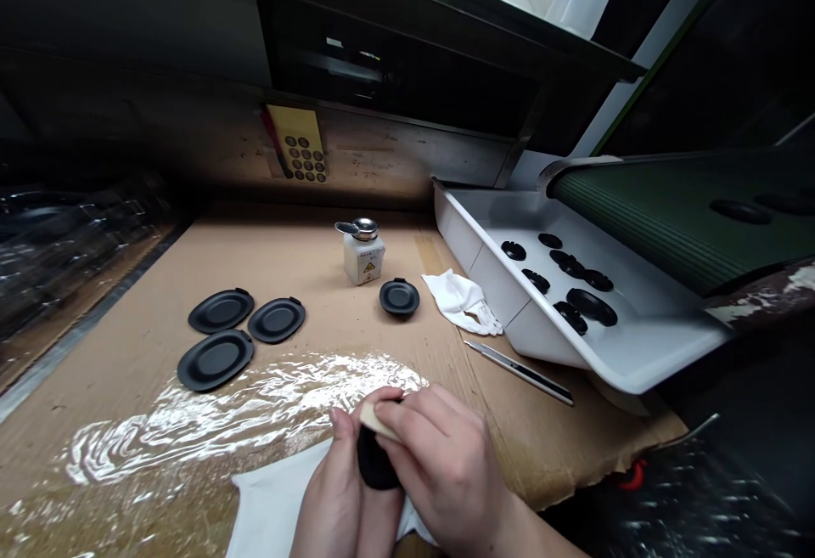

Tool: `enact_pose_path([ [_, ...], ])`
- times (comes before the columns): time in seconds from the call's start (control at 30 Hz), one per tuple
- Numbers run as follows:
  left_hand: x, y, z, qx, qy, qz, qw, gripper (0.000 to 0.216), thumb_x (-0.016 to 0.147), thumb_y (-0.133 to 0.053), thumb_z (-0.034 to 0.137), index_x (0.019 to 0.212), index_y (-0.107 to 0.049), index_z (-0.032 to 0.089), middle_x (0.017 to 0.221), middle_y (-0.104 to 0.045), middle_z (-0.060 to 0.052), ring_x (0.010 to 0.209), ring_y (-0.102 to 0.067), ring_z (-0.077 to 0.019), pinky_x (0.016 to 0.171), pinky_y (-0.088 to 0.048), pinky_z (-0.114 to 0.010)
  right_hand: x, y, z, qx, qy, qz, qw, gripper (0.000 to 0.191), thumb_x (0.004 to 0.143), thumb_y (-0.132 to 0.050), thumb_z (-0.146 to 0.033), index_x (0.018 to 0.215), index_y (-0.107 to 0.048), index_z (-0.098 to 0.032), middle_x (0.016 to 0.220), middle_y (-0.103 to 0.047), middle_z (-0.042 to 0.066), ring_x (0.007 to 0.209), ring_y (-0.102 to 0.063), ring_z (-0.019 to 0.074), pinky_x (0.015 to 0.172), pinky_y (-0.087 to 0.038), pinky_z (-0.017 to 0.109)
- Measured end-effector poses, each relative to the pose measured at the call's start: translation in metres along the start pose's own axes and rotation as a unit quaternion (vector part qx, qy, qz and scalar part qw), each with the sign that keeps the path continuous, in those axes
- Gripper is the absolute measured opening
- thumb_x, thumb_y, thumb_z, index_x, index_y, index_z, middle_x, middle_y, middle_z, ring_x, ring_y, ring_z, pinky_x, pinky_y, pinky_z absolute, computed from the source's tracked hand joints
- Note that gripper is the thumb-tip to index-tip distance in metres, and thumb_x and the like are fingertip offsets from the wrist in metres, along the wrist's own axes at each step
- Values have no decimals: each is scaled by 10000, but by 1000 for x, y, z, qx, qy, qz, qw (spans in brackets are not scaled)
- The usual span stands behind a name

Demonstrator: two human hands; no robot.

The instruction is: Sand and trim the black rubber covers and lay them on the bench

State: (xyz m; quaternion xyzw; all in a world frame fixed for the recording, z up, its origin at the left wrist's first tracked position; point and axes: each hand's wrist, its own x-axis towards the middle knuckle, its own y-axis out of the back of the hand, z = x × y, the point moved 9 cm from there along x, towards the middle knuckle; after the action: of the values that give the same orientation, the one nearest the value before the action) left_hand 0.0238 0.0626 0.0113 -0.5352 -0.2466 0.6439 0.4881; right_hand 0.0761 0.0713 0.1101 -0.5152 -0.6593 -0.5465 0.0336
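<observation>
My left hand (pixel 337 490) grips a small black part (pixel 378 460), thumb on the near side and fingers wrapped behind it. My right hand (pixel 446 448) pinches a cream pad (pixel 379 422) between thumb and fingers, the pad touching the upper end of the part. Both hands are close together, the part between them. Directly beneath my hands lies a white cloth (pixel 273 490); just ahead and to their left, a glossy clear covering (pixel 222 405) lies on the cardboard surface (pixel 331 320).

Ahead and left of my hands, three black oval dishes (pixel 216 360) lie grouped. Straight ahead is a smaller black dish (pixel 400 296), and beyond it a white square bottle (pixel 364 259) with a metal cap, its lid flipped open. Ahead and right lie a white glove (pixel 459 299) and a slim cutter knife (pixel 519 371). Farther right, a pale tray (pixel 643 346) holds several loose black pieces (pixel 592 307). A green conveyor belt (pixel 649 210) extends over the tray's far right side.
</observation>
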Motion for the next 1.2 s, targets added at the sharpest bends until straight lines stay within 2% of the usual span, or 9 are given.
enact_pose_path([
  [0.13,0,4,-2,24,17,28,999,432,815,-441,495,950,-652,142,949,-694,-108,985,-591,-239,974,-350,-368,-15,2,-14,-3,75,-52,996,204,876,-426,-214,886,-629,-195,642,-595,16,601,-495,134,527,-374,247],
  [0.2,1,6,-3,30,24,36,999,430,818,-440,487,993,-632,144,967,-691,-117,985,-594,-241,969,-355,-377,-20,9,-7,-25,87,-76,993,222,893,-416,-240,877,-634,-203,637,-600,9,600,-496,133,517,-361,250],
  [0.3,0,6,-1,36,10,43,998,380,843,-431,432,1040,-607,158,969,-688,-107,1002,-587,-228,974,-350,-380,-19,27,18,-55,45,-79,994,173,879,-464,-196,911,-634,-196,714,-629,20,641,-507,133,549,-377,258],
  [0.4,-1,6,0,45,0,44,998,358,853,-430,403,1056,-601,162,959,-688,-95,1022,-573,-217,987,-335,-372,-15,41,34,-26,-4,-40,999,177,847,-516,-144,987,-613,-192,802,-643,28,696,-527,135,608,-419,263],
  [0.63,-1,3,2,68,-19,33,997,386,815,-457,477,976,-640,179,959,-682,-79,1025,-561,-244,992,-314,-399,-14,8,18,9,-62,-8,998,219,840,-486,-184,1035,-580,-147,825,-623,69,778,-574,183,704,-487,299],
  [0.77,0,5,-1,69,0,34,997,387,801,-463,497,936,-648,186,952,-682,-81,980,-582,-239,986,-313,-385,-19,2,-2,1,-18,21,1000,216,844,-453,-181,996,-589,-110,745,-601,88,678,-557,183,613,-483,294],
  [0.93,3,2,-2,77,3,9,997,394,813,-441,492,911,-649,172,964,-683,-95,938,-590,-230,997,-287,-404,-22,9,-7,-46,40,-51,997,235,880,-393,-196,935,-616,-148,645,-569,42,575,-491,141,504,-386,250],
  [1.03,3,-2,-3,73,1,-5,997,383,830,-423,469,910,-649,171,958,-679,-92,940,-586,-231,999,-288,-425,-19,15,1,-122,69,-84,987,230,881,-400,-194,940,-622,-177,648,-586,27,596,-484,143,519,-334,275],
  [1.2,1,-3,0,71,-13,10,997,349,821,-459,451,909,-655,177,945,-676,-80,1025,-553,-254,980,-329,-428,-9,19,7,-180,113,-73,974,230,870,-437,-221,1016,-605,-167,760,-638,46,653,-492,161,559,-332,314],
])
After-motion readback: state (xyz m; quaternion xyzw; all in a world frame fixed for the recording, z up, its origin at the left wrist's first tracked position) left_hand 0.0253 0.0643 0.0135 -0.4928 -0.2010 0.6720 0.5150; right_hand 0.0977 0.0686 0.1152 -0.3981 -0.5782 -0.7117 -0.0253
